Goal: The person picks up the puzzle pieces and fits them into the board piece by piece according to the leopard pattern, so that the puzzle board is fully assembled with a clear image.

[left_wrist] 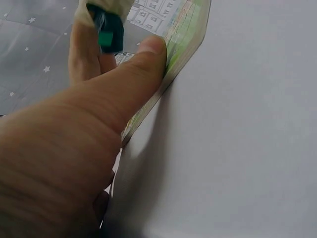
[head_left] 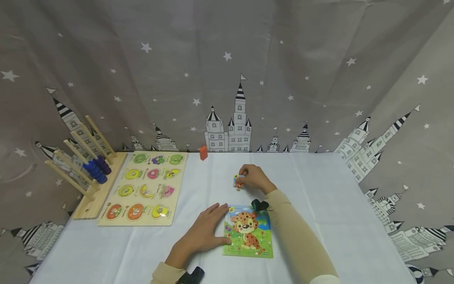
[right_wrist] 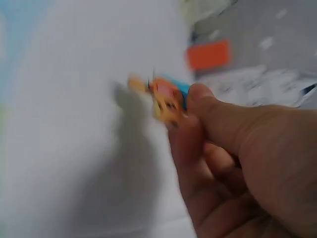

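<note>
A square jigsaw puzzle board (head_left: 244,236) with a spotted leopard cub picture lies on the white tablecloth. My left hand (head_left: 207,230) rests along its left side, fingers extended and thumb (left_wrist: 151,47) touching the board's edge. Beyond the board, my right hand (head_left: 256,177) pinches a small orange and blue jigsaw piece (right_wrist: 168,96) between thumb and fingertips. That piece appears raised over the cloth, casting a shadow in the right wrist view. The board's upper right part is partly hidden by the black wrist camera (head_left: 260,206).
To the left lies a wooden fruit puzzle board (head_left: 142,201). Beside it stands a wooden peg rack (head_left: 83,207) with blue and purple rings (head_left: 95,172). A small orange block (head_left: 203,153) stands at the table's back edge, before a grey castle-print curtain (head_left: 170,47).
</note>
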Demonstrator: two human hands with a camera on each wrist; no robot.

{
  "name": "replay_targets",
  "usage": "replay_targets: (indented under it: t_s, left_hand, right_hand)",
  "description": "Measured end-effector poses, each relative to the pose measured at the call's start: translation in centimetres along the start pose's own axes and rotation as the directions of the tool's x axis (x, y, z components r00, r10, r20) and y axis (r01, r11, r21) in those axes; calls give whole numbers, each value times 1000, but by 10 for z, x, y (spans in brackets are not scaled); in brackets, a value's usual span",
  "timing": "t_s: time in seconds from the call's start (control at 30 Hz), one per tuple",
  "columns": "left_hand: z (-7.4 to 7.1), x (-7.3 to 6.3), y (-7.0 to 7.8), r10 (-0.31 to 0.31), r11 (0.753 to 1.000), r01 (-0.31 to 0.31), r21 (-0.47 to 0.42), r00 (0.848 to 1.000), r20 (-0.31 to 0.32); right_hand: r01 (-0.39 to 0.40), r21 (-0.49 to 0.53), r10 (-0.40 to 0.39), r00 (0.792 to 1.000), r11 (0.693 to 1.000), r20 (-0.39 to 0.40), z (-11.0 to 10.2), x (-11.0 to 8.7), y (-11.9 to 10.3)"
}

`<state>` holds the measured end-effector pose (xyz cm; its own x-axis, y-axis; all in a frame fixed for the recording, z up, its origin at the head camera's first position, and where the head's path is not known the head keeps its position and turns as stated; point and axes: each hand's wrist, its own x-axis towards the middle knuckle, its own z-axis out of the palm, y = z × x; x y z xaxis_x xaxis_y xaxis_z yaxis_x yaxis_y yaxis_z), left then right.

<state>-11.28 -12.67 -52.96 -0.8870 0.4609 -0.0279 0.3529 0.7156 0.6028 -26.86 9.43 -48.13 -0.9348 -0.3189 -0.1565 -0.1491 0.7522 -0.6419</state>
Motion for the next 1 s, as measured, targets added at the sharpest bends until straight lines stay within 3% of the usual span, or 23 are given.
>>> replay_targets:
  t_s: [0.2, 0.33, 0.57, 0.83, 1.0]
  left_hand:
    - [-1, 0, 0, -8, 1000, 8, -6, 1000, 4]
    - [-4, 2, -1, 8, 1000, -8, 1, 1000, 1]
    - [-4, 2, -2, 12, 1000, -12, -12, 1000, 11]
    - [-1, -1, -4, 5, 1000, -5, -11, 1000, 10]
    - [-2, -2, -4, 7, 1000, -7, -2, 1000, 6]
  right_hand:
    - [111, 89, -122, 984, 990, 127, 9, -62, -8]
    - [160, 70, -169, 975, 985, 143, 25, -85, -8]
    - [163, -6, -162, 985, 987, 56, 40, -93, -9]
    - [225, -73, -223, 974, 972, 33, 47, -95, -11]
    - [220, -129, -219, 975, 967, 17, 50, -95, -15]
